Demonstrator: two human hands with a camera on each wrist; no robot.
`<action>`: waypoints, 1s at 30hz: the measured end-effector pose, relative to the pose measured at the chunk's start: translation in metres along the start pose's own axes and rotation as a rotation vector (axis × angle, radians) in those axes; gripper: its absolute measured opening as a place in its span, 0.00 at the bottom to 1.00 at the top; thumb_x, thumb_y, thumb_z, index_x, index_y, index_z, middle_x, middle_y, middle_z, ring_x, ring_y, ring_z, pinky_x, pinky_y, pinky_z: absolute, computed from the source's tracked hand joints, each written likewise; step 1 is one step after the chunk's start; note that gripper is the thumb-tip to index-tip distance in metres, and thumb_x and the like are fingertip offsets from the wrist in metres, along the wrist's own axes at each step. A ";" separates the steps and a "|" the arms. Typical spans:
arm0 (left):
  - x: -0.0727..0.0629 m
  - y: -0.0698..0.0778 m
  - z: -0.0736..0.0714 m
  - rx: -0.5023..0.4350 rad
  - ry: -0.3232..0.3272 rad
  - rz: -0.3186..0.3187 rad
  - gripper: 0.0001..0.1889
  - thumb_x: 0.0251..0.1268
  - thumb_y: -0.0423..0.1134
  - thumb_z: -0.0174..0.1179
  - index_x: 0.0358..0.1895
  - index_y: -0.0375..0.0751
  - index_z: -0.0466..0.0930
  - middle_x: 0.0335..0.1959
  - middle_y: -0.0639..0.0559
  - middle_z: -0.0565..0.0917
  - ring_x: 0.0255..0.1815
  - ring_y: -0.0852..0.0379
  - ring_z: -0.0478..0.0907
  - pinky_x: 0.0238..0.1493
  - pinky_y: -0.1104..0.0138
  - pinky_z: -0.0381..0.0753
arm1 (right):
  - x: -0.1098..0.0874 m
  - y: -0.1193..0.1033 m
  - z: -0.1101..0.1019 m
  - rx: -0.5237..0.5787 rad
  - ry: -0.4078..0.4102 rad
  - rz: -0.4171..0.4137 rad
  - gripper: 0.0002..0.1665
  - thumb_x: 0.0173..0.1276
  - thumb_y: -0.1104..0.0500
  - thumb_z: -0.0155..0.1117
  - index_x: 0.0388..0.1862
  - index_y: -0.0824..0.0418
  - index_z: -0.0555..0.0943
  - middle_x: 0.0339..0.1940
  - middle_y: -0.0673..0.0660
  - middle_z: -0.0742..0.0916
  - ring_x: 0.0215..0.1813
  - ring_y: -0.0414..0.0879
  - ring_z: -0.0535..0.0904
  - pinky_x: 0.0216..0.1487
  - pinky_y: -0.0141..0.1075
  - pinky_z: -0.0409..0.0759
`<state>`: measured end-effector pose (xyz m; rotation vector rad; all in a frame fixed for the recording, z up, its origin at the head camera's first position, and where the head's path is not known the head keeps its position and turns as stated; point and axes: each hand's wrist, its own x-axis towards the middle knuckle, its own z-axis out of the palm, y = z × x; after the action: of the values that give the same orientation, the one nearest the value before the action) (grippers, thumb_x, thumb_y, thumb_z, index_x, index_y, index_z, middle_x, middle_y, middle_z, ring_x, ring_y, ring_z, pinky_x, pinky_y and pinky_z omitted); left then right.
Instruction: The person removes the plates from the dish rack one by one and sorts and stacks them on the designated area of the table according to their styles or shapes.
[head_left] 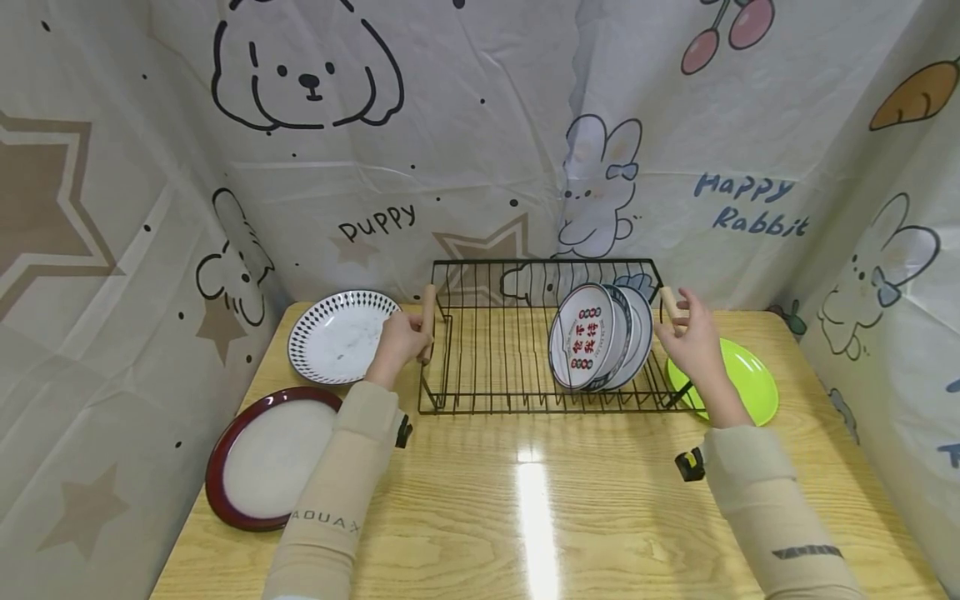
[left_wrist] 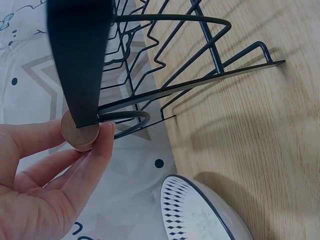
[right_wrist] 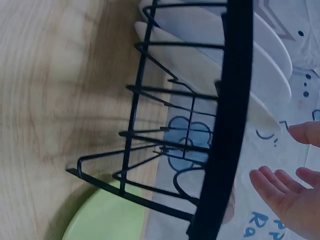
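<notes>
Backdrop cloth (head_left: 480, 192) literally says "puppy" in black left of centre, plus "Happy Rabbit" in blue over on the right. The right wrist view only catches bits of blue lettering on the same cloth, like "Ra". Left sleeve (head_left: 326, 508) has what looks like "AOUAX" on it, can't swear to every letter tho. Front dish (head_left: 587, 337) in the wire rack (head_left: 495, 412) has red Chinese characters, too small to read for sure.
</notes>
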<state>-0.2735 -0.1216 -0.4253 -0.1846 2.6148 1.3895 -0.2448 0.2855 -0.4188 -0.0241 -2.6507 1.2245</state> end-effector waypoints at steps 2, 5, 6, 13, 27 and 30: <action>0.000 0.000 0.000 0.004 0.000 0.005 0.15 0.58 0.26 0.53 0.48 0.29 0.78 0.37 0.34 0.81 0.27 0.49 0.79 0.26 0.68 0.76 | -0.001 0.000 0.004 -0.012 -0.052 -0.012 0.40 0.62 0.67 0.56 0.70 0.71 0.50 0.58 0.76 0.66 0.53 0.70 0.70 0.49 0.56 0.74; 0.001 0.000 0.000 0.000 -0.003 0.002 0.14 0.58 0.26 0.53 0.48 0.30 0.79 0.36 0.34 0.81 0.27 0.49 0.79 0.26 0.68 0.76 | -0.001 0.000 0.010 -0.026 -0.089 -0.018 0.41 0.61 0.67 0.56 0.69 0.72 0.50 0.56 0.77 0.67 0.50 0.71 0.72 0.47 0.56 0.75; 0.000 0.000 0.000 -0.001 -0.005 0.002 0.15 0.58 0.26 0.53 0.49 0.29 0.78 0.37 0.34 0.81 0.28 0.47 0.80 0.26 0.68 0.76 | -0.001 0.001 0.012 -0.035 -0.100 -0.017 0.41 0.61 0.67 0.56 0.69 0.72 0.50 0.56 0.77 0.68 0.49 0.71 0.73 0.46 0.56 0.76; 0.000 0.000 0.000 -0.035 -0.018 -0.012 0.17 0.58 0.26 0.52 0.53 0.27 0.75 0.39 0.32 0.80 0.35 0.39 0.80 0.27 0.67 0.78 | 0.001 0.003 0.023 -0.081 -0.151 0.006 0.39 0.62 0.66 0.55 0.68 0.74 0.52 0.49 0.75 0.73 0.36 0.62 0.78 0.34 0.46 0.81; -0.001 0.001 0.001 -0.051 -0.019 -0.012 0.17 0.59 0.25 0.52 0.53 0.27 0.75 0.39 0.31 0.80 0.31 0.41 0.80 0.26 0.67 0.79 | -0.001 0.007 0.037 -0.163 -0.088 0.074 0.40 0.57 0.70 0.55 0.68 0.70 0.54 0.29 0.70 0.79 0.16 0.45 0.70 0.17 0.35 0.73; -0.001 0.001 0.002 -0.071 -0.026 -0.016 0.17 0.59 0.25 0.51 0.53 0.27 0.74 0.40 0.30 0.80 0.37 0.36 0.79 0.26 0.67 0.79 | -0.003 0.007 0.039 -0.176 -0.070 0.078 0.39 0.55 0.71 0.54 0.67 0.71 0.55 0.22 0.65 0.77 0.15 0.45 0.69 0.15 0.33 0.70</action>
<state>-0.2727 -0.1196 -0.4252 -0.1950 2.5398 1.4712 -0.2509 0.2602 -0.4488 -0.1157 -2.8352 1.0284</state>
